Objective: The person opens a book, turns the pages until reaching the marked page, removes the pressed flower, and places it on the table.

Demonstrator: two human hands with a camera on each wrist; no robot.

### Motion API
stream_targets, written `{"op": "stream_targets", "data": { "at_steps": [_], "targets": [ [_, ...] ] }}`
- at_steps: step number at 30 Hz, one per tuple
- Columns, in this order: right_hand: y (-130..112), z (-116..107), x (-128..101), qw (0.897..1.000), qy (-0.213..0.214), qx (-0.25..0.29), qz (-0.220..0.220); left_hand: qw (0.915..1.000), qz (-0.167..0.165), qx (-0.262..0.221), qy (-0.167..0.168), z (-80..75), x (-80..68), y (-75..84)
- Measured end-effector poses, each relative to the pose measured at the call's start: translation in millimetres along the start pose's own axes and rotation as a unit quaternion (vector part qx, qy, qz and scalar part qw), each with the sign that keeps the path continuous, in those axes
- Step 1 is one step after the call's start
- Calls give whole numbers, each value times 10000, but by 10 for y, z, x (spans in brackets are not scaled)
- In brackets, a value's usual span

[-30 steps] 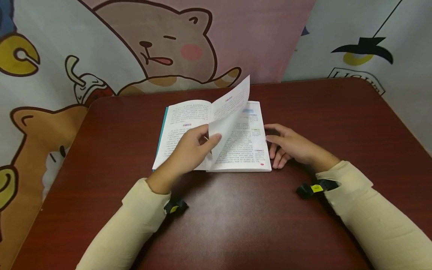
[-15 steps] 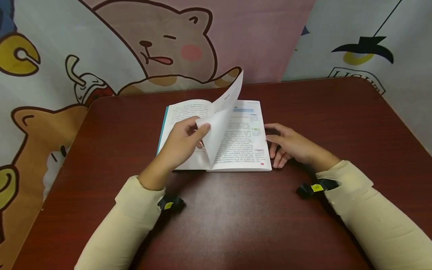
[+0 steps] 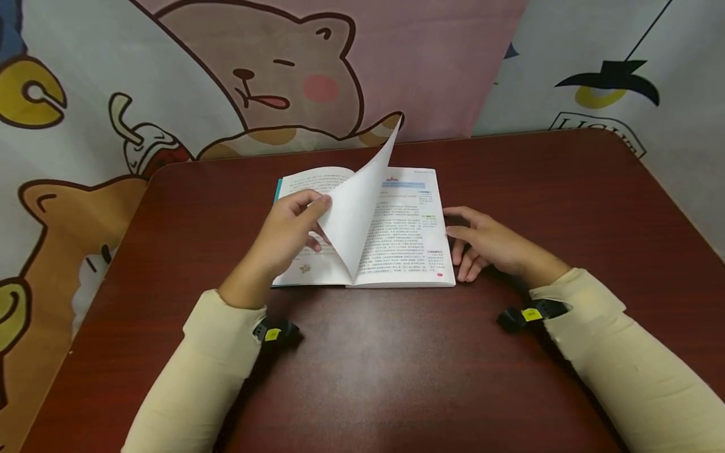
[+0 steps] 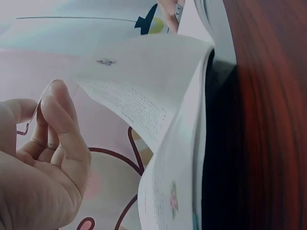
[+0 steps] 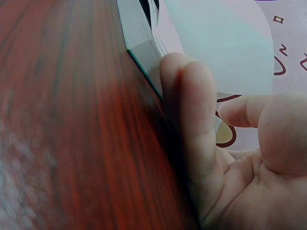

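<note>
An open book (image 3: pixel 404 251) with a teal cover edge lies on the table, its pages printed with small text. My left hand (image 3: pixel 289 226) pinches the lower corner of a raised page (image 3: pixel 359 207) between thumb and fingers, above the left half of the book. In the left wrist view that page (image 4: pixel 144 72) curves up from the spine towards the left hand (image 4: pixel 48 158). My right hand (image 3: pixel 484 242) rests on the table along the book's right edge, its fingers loosely bent. The right wrist view has the right hand (image 5: pixel 230 158) beside the page block (image 5: pixel 148 52).
The dark red wooden table (image 3: pixel 374 371) spreads around the book. Behind it hangs a cartoon-printed backdrop (image 3: pixel 442 63). A black strapped device (image 3: pixel 277 332) sits on the left wrist, and a similar device (image 3: pixel 521 318) on the right.
The left hand has moved left and slightly away from the body, drawing the raised page over towards the left side of the book. My right hand has stayed in place.
</note>
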State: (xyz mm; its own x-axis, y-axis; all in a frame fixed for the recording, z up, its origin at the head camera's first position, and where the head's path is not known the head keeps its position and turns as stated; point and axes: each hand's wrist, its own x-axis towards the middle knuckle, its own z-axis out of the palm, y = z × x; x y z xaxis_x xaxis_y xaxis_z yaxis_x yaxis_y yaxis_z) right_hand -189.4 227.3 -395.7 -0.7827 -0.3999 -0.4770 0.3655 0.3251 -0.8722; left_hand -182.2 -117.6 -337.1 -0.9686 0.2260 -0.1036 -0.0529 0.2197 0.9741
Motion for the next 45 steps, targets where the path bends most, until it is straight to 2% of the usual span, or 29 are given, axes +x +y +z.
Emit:
{"op": "stream_targets", "data": {
  "at_steps": [12, 19, 24, 27, 30, 32, 34, 38, 41, 45],
  "targets": [
    [-2, -2, -5, 10000, -45, 20, -33, 9993, -86, 213, 307, -157, 70, -83],
    [1, 2, -10, 10000, 0, 57, 30, 9990, -174, 271, 294, -233, 96, -124],
    [5, 1, -19, 10000, -23, 37, 16, 9970, -456, 599, 168, -304, 113, -162],
    [4, 2, -22, 10000, -42, 40, -3, 9934, -621, 956, 114, -371, 116, -185],
    [4, 2, -23, 10000, -46, 42, -14, 9864, -702, 1484, 22, -444, 109, -208],
    [4, 6, -20, 10000, -57, 49, -18, 9788, -742, 1906, -41, -486, 101, -226],
    [4, 8, -16, 10000, -56, 60, -19, 9697, -781, 2312, -74, -516, 91, -242],
    [-2, 13, -17, 10000, -57, 59, -13, 9457, -898, 3123, 9, -546, 82, -269],
    [-7, 12, -21, 10000, -47, 42, 4, 9305, -950, 3536, 77, -559, 80, -282],
    [-8, 13, -19, 10000, -32, 44, 10, 9186, -971, 3828, 107, -585, 67, -288]
  ]
}}
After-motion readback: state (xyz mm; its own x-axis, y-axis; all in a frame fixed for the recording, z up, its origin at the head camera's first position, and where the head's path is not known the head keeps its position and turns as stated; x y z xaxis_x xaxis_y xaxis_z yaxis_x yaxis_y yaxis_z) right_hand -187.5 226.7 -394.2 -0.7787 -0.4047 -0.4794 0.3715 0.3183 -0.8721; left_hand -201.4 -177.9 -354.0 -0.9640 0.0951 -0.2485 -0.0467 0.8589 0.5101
